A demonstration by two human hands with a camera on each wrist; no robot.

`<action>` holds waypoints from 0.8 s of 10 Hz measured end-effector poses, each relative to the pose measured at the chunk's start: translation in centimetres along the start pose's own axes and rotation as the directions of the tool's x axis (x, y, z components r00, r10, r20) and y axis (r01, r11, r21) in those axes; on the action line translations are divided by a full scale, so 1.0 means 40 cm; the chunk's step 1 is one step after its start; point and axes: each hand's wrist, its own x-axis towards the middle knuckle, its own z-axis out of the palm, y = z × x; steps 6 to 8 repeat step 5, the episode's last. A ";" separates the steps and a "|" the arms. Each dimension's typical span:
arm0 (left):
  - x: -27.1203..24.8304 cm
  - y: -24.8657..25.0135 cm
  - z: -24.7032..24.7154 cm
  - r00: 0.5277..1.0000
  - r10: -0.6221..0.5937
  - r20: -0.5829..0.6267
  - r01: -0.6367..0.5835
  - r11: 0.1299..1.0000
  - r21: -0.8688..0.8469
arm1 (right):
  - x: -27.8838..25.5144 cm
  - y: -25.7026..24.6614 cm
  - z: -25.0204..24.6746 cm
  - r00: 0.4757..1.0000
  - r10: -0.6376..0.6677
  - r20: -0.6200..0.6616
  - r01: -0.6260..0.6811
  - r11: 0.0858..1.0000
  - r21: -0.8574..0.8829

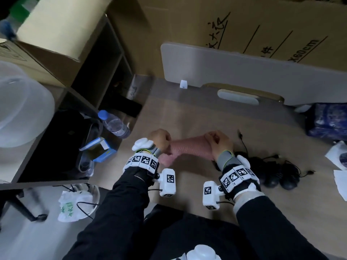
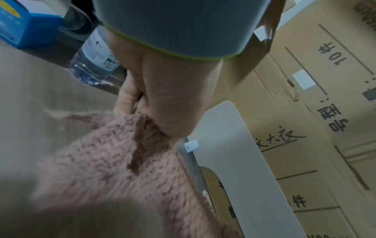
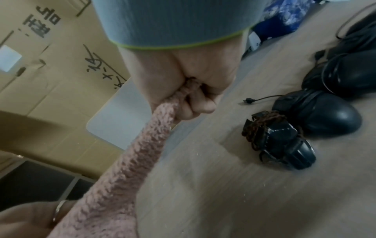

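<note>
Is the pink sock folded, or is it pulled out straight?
Pulled straight: the pink sock runs taut between the left hand and right hand, both gripping it.

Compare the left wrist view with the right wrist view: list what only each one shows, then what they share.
Only the left wrist view: the clear plastic water bottle and the blue cardboard box.
Only the right wrist view: the black rounded devices wound in cables and the dark blue patterned bag.
Both: the pink fuzzy knitted fabric, gripped by the left hand at one end and the right hand at the other, the brown handwritten cardboard carton and the pale grey board.
</note>
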 end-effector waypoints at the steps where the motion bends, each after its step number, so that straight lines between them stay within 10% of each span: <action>1: 0.020 -0.013 0.028 0.971 -0.026 0.238 0.037 0.998 -0.041 | 0.027 -0.028 -0.015 0.999 0.001 0.054 0.006 0.991 -0.132; 3: 0.017 -0.057 0.120 0.829 -0.104 0.549 0.187 0.978 -0.097 | 0.080 -0.094 -0.002 0.997 0.015 0.077 0.008 0.958 -0.287; 4: 0.038 -0.083 0.163 0.850 -0.128 0.510 0.261 0.945 -0.197 | 0.105 -0.075 0.008 0.984 -0.053 0.171 0.088 0.975 -0.204; 5: 0.099 -0.121 0.179 0.961 -0.220 0.168 0.262 0.920 -0.293 | 0.146 -0.067 0.022 0.987 -0.050 0.155 0.093 0.954 -0.284; 8: 0.099 -0.121 0.179 0.961 -0.220 0.168 0.262 0.920 -0.293 | 0.146 -0.067 0.022 0.987 -0.050 0.155 0.093 0.954 -0.284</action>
